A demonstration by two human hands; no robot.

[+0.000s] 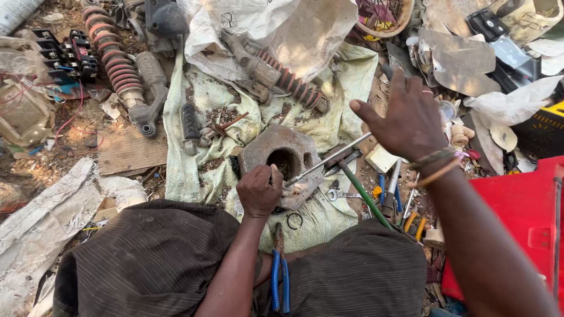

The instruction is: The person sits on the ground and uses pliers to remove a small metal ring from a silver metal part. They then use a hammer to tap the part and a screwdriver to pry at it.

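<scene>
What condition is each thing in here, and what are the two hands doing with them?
Left hand: closed around one end of the thin metal rod.
Right hand: open, fingers spread, above the rod's far end.
Thin metal rod: lying slanted across the block.
Rusty hexagonal metal block: lying flat on the cloth, centre hole open.
Red coil-spring shock absorber: rusty, lying on the ground.
Blue-handled pliers: lying between the knees.
Pale green cloth: spread out, dirty.

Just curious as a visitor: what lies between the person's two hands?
In the head view, a thin metal rod spans from the left hand towards the right hand.
</scene>
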